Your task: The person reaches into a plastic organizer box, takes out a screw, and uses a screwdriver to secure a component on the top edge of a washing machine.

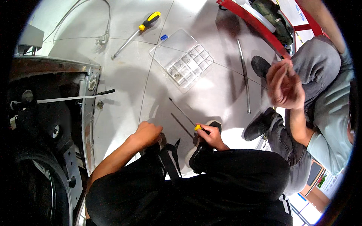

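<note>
My right hand (pixel 214 137), above my right shoe, is closed round the handle of a small screwdriver (pixel 183 112). Its yellow collar shows at my fingers, and the thin shaft slants up and to the left. My left hand (pixel 148 134) is curled into a fist above my other foot; the fingertips are turned away, so anything inside is hidden. Beyond both hands, a clear compartment box (pixel 188 67) lies on the floor with its lid folded back and small parts in some cells. A larger yellow-and-black screwdriver (pixel 149 22) lies farther off.
At the left stands an opened washing machine (pixel 88 124), a white strip (pixel 71 98) with a black end jutting from it. A plug (pixel 102 38) and a long metal rod (pixel 243 75) lie on the floor. A co-worker's hand (pixel 285 84) is raised at right, near a red frame (pixel 260 28).
</note>
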`<state>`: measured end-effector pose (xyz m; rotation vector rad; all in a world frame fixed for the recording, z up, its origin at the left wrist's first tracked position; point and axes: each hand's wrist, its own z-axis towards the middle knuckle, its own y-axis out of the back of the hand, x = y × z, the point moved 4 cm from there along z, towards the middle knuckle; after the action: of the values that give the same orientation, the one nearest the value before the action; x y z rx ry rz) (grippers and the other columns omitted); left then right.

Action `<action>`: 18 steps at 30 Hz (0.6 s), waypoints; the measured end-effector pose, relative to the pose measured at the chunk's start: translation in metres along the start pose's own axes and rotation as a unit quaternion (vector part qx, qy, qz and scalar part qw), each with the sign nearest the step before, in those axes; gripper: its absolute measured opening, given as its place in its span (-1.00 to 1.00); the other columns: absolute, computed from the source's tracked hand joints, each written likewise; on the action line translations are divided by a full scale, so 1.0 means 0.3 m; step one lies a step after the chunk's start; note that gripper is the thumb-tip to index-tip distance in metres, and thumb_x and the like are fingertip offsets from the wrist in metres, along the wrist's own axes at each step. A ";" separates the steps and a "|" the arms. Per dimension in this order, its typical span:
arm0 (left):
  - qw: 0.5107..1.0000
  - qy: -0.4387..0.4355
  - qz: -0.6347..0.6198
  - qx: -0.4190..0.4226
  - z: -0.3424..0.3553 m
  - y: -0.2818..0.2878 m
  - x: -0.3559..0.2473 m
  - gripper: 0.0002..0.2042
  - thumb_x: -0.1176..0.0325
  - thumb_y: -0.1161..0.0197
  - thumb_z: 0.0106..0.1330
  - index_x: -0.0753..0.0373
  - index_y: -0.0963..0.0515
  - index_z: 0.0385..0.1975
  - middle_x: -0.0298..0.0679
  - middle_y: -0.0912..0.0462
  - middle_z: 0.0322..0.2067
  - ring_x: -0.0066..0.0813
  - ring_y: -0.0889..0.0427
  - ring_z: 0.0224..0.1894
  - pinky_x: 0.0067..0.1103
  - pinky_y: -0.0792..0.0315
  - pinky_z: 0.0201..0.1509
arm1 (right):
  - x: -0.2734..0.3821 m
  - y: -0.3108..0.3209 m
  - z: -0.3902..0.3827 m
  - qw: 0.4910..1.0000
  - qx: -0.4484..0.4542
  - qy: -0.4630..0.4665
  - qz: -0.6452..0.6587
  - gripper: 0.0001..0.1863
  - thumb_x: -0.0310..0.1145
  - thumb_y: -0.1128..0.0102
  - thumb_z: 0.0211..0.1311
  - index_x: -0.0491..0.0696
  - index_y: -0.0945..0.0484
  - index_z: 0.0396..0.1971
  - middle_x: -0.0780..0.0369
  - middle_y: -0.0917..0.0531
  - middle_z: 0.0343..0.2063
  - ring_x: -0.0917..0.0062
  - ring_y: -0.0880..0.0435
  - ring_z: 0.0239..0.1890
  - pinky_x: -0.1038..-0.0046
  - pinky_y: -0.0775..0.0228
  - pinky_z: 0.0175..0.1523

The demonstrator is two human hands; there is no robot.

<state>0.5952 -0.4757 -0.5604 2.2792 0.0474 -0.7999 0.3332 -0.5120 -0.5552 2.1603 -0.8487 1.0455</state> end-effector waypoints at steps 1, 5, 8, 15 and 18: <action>1.000 0.004 0.000 0.006 -0.003 0.000 -0.001 -0.81 0.25 -0.18 0.06 0.23 -0.48 -0.43 -0.08 -0.58 -0.60 -0.06 -0.58 -0.46 -0.26 -0.41 -0.37 | 0.005 0.001 -0.001 1.000 0.000 -0.003 0.005 -0.66 -0.35 -0.15 0.17 -0.20 -0.51 -0.09 0.21 -0.66 -0.40 0.71 -0.56 -0.41 0.65 -0.39 -0.28; 0.999 0.011 -0.002 0.030 0.004 0.002 -0.004 -0.76 0.21 -0.20 0.08 0.23 -0.46 -0.37 -0.08 -0.58 -0.57 -0.03 -0.57 -0.43 -0.26 -0.42 -0.33 | -0.011 -0.001 -0.002 1.000 -0.005 -0.020 0.012 -0.67 -0.35 -0.17 0.16 -0.19 -0.52 -0.10 0.23 -0.66 -0.42 0.73 -0.56 -0.40 0.65 -0.38 -0.27; 1.000 0.009 -0.003 0.023 0.006 -0.006 -0.002 -0.76 0.20 -0.19 0.10 0.24 -0.45 -0.39 -0.08 -0.58 -0.58 -0.03 -0.57 -0.43 -0.26 -0.42 -0.34 | 0.002 0.000 0.000 1.000 -0.016 0.011 -0.020 -0.69 -0.38 -0.18 0.14 -0.19 -0.53 -0.12 0.23 -0.65 -0.45 0.72 -0.56 -0.41 0.65 -0.37 -0.26; 0.999 0.017 0.007 0.028 -0.003 0.023 -0.019 -0.76 0.18 -0.17 0.11 0.25 -0.45 -0.40 -0.07 -0.58 -0.59 -0.04 -0.57 -0.46 -0.27 -0.43 -0.35 | -0.007 -0.003 0.001 1.000 -0.002 -0.010 -0.005 -0.67 -0.37 -0.18 0.13 -0.21 -0.52 -0.12 0.22 -0.65 -0.46 0.73 -0.54 -0.43 0.66 -0.36 -0.26; 1.000 0.011 0.006 0.026 -0.004 0.024 -0.019 -0.76 0.18 -0.16 0.12 0.25 -0.45 -0.41 -0.07 -0.58 -0.59 -0.03 -0.57 -0.46 -0.26 -0.43 -0.35 | -0.005 -0.002 0.001 1.000 -0.007 -0.017 -0.002 -0.67 -0.38 -0.18 0.13 -0.20 -0.52 -0.11 0.21 -0.65 -0.46 0.72 -0.55 -0.43 0.65 -0.36 -0.27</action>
<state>0.5932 -0.4792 -0.5522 2.3359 0.0227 -0.7777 0.3332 -0.5114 -0.5567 2.1741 -0.8631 1.0002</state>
